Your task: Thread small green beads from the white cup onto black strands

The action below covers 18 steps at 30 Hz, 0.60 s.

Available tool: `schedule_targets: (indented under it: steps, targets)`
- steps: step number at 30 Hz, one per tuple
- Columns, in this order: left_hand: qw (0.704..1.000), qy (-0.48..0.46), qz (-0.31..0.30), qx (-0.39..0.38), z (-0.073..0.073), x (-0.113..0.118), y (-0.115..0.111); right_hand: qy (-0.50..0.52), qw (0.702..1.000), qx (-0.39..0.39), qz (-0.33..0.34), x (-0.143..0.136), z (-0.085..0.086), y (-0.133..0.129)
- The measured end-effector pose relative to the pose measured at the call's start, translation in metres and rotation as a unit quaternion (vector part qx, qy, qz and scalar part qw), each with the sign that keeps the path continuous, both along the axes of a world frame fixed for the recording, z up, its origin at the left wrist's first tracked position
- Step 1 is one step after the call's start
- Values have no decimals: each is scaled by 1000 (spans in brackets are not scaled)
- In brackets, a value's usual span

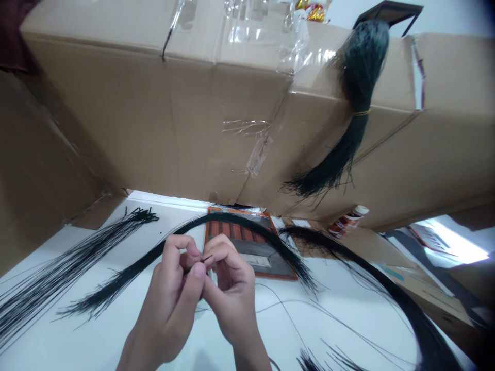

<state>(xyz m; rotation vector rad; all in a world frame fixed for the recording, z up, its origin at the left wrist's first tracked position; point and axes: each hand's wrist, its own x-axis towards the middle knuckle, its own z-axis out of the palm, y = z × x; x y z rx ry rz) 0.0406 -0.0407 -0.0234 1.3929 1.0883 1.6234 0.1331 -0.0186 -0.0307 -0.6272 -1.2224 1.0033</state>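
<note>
My left hand (pixel 170 299) and my right hand (pixel 231 288) meet above the white table (pixel 216 345), fingertips pinched together. Between them is a thin black strand (pixel 207 259), its short end poking out past the fingertips. The rest of it is mostly hidden by my fingers. Just behind my hands, a curved bundle of black strands (pixel 143 270) arches over an orange-edged picture sheet (pixel 247 262). To the left lies a looser bundle of strands with thickened ends (pixel 96 232). A long thick bundle (pixel 390 288) sweeps down the right side.
Cardboard boxes (pixel 154 118) wall off the back of the table. From their top hangs a dark bundle tied with a yellow band (pixel 359 87). A red bottle with a white cap (pixel 346 222) lies at the back right. Cut strand ends (pixel 309 360) show at the bottom edge.
</note>
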Motion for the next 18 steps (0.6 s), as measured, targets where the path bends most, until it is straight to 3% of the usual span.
schedule_targets:
  steps: [4,6,7,9,11,15,18]
  targets:
    - [999,-44,-14,-6,0,-4,3,-74,997,-3,-1,16,-5,16]
    - [999,-49,-20,3,-2,-9,7,-187,982,-36,-13,23,-13,30]
    - [999,-49,-21,7,-3,-11,8,-282,957,-65,-21,26,-18,37]
    - [999,-47,-21,12,-3,-16,12,-491,861,-127,-25,29,-32,49]
    - [998,-51,-27,10,-1,-18,14,-598,784,-167,-7,26,-49,59]
    - [993,-98,-69,-19,4,-20,17,-694,689,-205,39,5,-81,67]
    - [986,-125,-96,-47,4,-21,19,-738,640,-202,77,-16,-97,68]
